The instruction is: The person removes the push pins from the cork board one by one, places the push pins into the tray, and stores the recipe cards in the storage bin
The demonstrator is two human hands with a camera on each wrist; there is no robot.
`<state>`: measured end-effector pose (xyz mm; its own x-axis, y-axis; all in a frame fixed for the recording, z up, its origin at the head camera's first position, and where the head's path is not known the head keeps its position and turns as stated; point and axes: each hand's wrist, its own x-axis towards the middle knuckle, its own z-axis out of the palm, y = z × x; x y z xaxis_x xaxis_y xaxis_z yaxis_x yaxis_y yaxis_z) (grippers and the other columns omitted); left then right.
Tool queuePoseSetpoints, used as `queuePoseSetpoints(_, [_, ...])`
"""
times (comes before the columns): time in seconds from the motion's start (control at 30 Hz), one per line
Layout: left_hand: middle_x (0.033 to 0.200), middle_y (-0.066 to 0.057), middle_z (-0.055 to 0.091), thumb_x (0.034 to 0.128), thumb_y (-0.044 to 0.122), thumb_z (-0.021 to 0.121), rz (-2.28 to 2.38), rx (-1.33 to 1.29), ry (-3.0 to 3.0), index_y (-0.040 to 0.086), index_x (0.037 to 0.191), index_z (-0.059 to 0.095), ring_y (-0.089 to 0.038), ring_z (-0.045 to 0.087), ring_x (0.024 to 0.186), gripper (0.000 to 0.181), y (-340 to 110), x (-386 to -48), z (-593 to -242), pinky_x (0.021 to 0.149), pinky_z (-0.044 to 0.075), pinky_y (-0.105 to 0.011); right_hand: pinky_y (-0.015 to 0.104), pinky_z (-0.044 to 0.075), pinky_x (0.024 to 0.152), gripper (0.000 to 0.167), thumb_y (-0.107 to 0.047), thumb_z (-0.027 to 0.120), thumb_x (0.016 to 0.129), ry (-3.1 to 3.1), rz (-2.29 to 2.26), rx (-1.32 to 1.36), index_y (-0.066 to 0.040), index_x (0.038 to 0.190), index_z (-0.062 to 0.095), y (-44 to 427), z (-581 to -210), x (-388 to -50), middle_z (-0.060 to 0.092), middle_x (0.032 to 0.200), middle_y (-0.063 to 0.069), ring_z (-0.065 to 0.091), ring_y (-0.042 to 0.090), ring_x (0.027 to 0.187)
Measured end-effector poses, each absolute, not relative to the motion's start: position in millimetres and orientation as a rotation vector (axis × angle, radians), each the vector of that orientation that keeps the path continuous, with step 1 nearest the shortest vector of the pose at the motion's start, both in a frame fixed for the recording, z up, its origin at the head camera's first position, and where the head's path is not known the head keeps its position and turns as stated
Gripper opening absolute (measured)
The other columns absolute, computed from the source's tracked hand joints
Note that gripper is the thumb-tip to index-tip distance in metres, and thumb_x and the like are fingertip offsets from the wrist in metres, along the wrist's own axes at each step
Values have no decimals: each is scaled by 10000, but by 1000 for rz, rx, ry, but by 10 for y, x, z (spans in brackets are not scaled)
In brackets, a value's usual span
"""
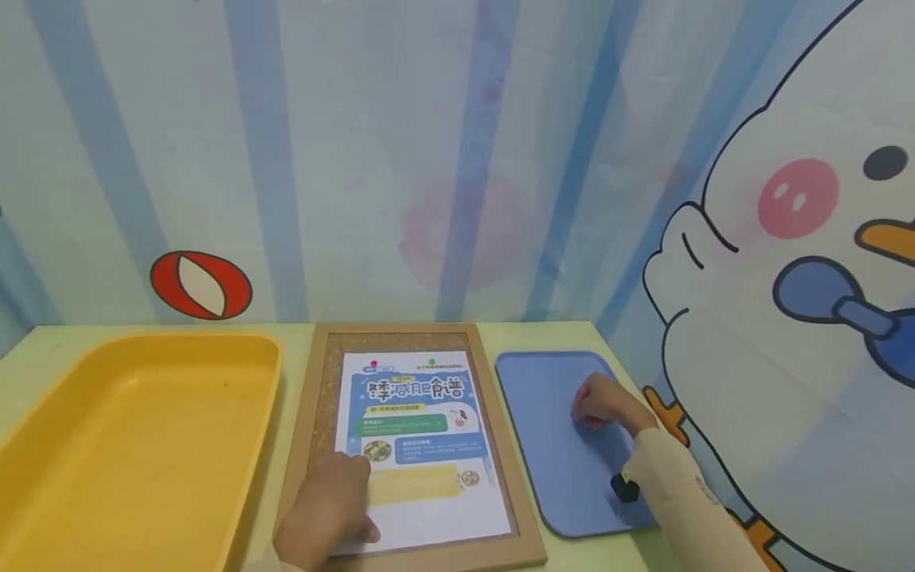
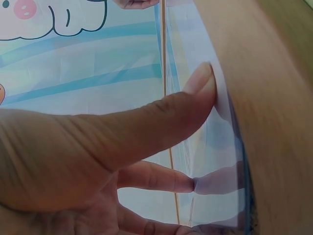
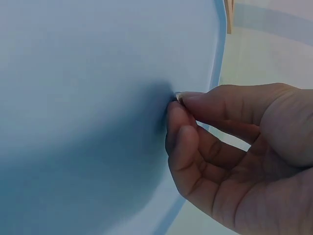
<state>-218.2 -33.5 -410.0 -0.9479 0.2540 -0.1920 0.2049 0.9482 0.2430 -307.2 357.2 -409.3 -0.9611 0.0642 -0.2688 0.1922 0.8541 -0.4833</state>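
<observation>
A printed sheet (image 1: 429, 520) lies on a wood-framed cork board (image 1: 323, 405), with a pink pushpin (image 1: 374, 364) and a green pushpin (image 1: 432, 362) at its top. My left hand (image 1: 330, 500) rests on the sheet's lower left; its fingers look straight in the left wrist view and touch the glossy surface, the thumb over the sheet near the frame. Over the blue tray (image 1: 543, 445), my right hand (image 1: 600, 401) has thumb and index fingertips together, pinching a tiny dark thing (image 3: 174, 98) at the tray's surface. The fingertips hide most of it, so its kind is unclear.
A large yellow tray (image 1: 143, 445) stands left of the board. Beside the right sleeve, a small black block (image 1: 625, 488) shows above the blue tray. Behind the pale table (image 1: 296, 349) hangs a striped curtain (image 1: 357, 159), with a printed bird on the right.
</observation>
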Motion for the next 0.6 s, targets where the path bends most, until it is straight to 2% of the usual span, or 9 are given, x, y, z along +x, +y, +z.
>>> queuePoseSetpoints(0.17, [881,-195,659,529,230,980,344,321,2851,-50,995,672,-281,570,793,625,-325,-2195,-4103,853,538,-462,233,438,515,132,27,669,823,2779,-741,176,-5,697,693,3582,-4101,-3087,590,588,-1,535,119,544])
queuePoseSetpoints(0.33, [870,-187,658,526,218,980,360,318,2848,-45,995,675,-273,559,780,618,-337,-2195,-4106,846,535,-462,234,451,524,128,34,663,819,2781,-730,197,-12,704,696,3570,-4115,-3076,602,616,2,553,125,569])
queuePoseSetpoints(0.6, [910,-212,660,521,227,981,357,306,2846,-46,1018,671,-306,584,832,647,-325,-2195,-4085,875,534,-483,254,456,545,96,-1,640,840,2831,-719,152,4,788,721,3643,-3979,-3049,624,643,15,556,133,589])
